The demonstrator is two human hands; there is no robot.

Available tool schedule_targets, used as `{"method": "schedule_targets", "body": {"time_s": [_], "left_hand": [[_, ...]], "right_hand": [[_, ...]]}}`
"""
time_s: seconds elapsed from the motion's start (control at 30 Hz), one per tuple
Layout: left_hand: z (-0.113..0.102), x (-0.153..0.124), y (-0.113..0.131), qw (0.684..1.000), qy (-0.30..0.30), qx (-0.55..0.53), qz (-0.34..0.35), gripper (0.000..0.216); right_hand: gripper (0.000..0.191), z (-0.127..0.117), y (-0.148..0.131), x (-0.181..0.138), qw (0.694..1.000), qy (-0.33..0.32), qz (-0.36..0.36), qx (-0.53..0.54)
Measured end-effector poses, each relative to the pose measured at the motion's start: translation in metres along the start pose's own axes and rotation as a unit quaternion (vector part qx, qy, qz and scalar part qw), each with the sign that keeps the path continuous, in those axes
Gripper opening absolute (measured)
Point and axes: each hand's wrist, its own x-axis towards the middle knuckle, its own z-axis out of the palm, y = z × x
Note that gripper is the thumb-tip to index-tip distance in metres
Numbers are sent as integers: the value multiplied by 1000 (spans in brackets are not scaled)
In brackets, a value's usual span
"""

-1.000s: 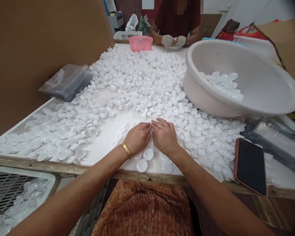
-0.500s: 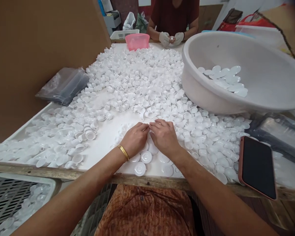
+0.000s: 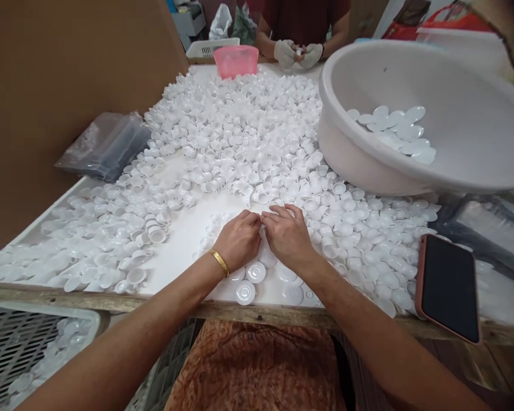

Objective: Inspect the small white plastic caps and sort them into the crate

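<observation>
My left hand [image 3: 239,240], with a gold bangle at the wrist, and my right hand [image 3: 288,235] rest side by side on the white table [image 3: 188,237], fingertips meeting. Both hands have fingers curled together over small white plastic pieces; what they pinch is hidden. Tiny white saucers [image 3: 245,292] lie just under my wrists near the table's front edge. A wide heap of small white toy cups [image 3: 248,137] and saucers covers the table beyond my hands.
A large white basin [image 3: 466,165] with several saucers stands at the right. A phone [image 3: 449,288] lies near the right front edge. Clear bags [image 3: 105,145] sit left by a cardboard wall. Across the table, a person's gloved hands [image 3: 297,54] work beside a pink tub [image 3: 235,60].
My hands stay together at the same spot, fingers shifting slightly. The view has tilted a little downward.
</observation>
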Motion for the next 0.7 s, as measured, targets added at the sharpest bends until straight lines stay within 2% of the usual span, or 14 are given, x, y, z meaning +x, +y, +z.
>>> {"method": "schedule_targets", "body": {"time_s": [0.2, 0.33, 0.43, 0.57, 0.7], "left_hand": [[-11, -30, 9, 998, 11, -55, -36, 23], [-17, -55, 8, 977, 55, -172, -109, 27], [-17, -66, 6, 970, 90, -160, -157, 25], [-15, -72, 15, 978, 45, -109, -171, 12], [-17, -67, 25, 971, -14, -101, -214, 14]], "right_hand": [[21, -22, -4, -10, 999, 21, -8, 36], [15, -34, -15, -29, 998, -59, -3, 7], [20, -31, -21, -40, 995, -96, -6, -34], [20, -24, -18, -42, 995, -87, 25, -40], [9, -29, -12, -38, 991, -78, 95, 50]]}}
